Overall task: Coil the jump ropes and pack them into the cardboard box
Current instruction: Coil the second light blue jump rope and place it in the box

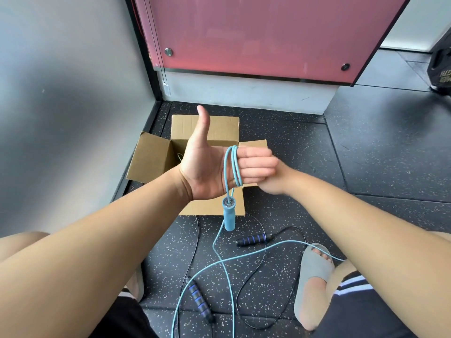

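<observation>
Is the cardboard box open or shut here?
Open. The cardboard box has its flaps spread outward, and its inside shows beside the left hand.

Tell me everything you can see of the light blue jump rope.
The light blue jump rope is a thin, smooth cord with a thicker matching handle. About three loops sit round the straight fingers of the left hand, above the cardboard box. The handle hangs below that hand, a metal bearing at its top. The rest of the cord trails onto the speckled floor, crossing the black jump rope and a foot in a grey slipper. Its second handle is out of view.
</observation>
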